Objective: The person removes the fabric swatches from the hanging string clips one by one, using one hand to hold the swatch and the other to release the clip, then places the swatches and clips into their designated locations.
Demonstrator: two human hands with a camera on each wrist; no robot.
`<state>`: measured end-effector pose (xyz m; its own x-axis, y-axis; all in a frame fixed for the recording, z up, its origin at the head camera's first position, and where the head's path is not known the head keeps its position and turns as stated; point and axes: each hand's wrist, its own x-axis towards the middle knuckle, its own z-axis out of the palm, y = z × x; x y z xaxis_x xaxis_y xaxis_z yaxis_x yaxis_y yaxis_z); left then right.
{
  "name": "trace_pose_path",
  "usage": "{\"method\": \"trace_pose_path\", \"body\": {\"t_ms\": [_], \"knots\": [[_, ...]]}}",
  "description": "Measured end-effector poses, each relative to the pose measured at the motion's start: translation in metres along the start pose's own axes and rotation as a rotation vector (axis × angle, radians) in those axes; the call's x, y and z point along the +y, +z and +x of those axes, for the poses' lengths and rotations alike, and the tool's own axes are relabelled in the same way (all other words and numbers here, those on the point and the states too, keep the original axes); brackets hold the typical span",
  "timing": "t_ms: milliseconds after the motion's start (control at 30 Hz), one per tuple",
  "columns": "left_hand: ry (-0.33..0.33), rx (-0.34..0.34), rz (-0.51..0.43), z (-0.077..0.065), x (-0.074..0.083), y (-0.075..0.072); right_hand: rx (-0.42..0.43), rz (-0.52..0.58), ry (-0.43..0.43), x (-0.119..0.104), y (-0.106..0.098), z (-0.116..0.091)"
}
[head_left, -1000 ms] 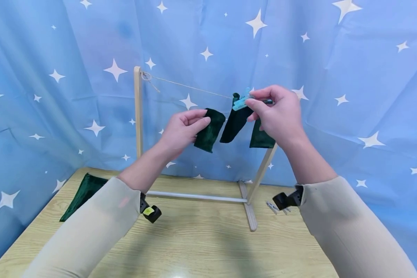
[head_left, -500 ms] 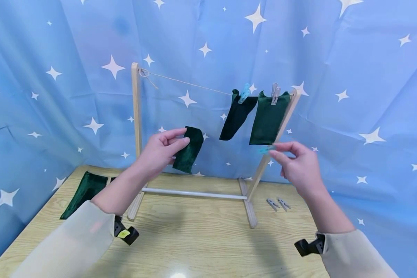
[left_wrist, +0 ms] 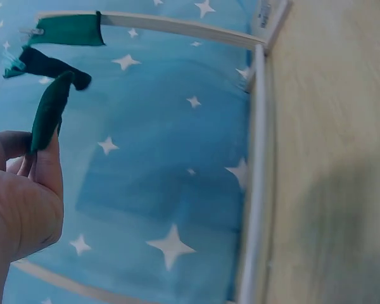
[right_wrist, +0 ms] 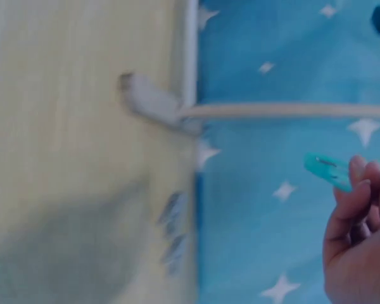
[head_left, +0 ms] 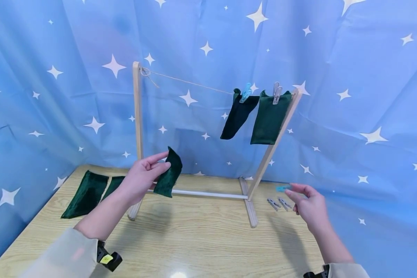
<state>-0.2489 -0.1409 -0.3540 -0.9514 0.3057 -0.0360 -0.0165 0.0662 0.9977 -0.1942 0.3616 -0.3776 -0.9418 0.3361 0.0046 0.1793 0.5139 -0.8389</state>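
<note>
My left hand (head_left: 140,177) pinches a small dark green velvet cloth (head_left: 169,173) between thumb and fingers, in front of the wooden stand's left post. In the left wrist view the cloth (left_wrist: 50,111) shows edge-on above the thumb. My right hand (head_left: 309,204) pinches a turquoise clothespin (right_wrist: 326,168) by one end, above the right part of the table. On the string (head_left: 191,82) hang two green cloths: a slanted one (head_left: 238,119) under a turquoise clothespin (head_left: 246,92), and a straighter one (head_left: 269,119) under a grey clothespin (head_left: 277,93) beside the right post.
Two grey clothespins (head_left: 278,204) lie on the wooden table (head_left: 201,239) just right of the stand's foot (head_left: 249,204). Two more green cloths (head_left: 87,195) lie at the table's left, one partly behind my left forearm. A white bar (head_left: 208,194) joins the feet; a starry blue curtain (head_left: 194,31) hangs behind.
My right hand has moved from the line down and to the right, carrying the turquoise clothespin. My left hand has drawn its cloth down and leftward, away from the hanging cloths, which stay on the line.
</note>
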Motion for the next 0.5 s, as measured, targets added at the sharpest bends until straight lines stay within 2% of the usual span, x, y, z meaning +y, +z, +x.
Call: {"method": "trace_pose_path", "body": {"t_ms": [300,500], "knots": [[-0.068,0.047,0.019,-0.008,-0.031,-0.011,-0.088,0.009,0.116,0.068,0.009,0.014],[-0.09,0.027,-0.02,-0.01,-0.05,-0.014,-0.108,0.028,0.148,0.096,0.026,0.019]]}}
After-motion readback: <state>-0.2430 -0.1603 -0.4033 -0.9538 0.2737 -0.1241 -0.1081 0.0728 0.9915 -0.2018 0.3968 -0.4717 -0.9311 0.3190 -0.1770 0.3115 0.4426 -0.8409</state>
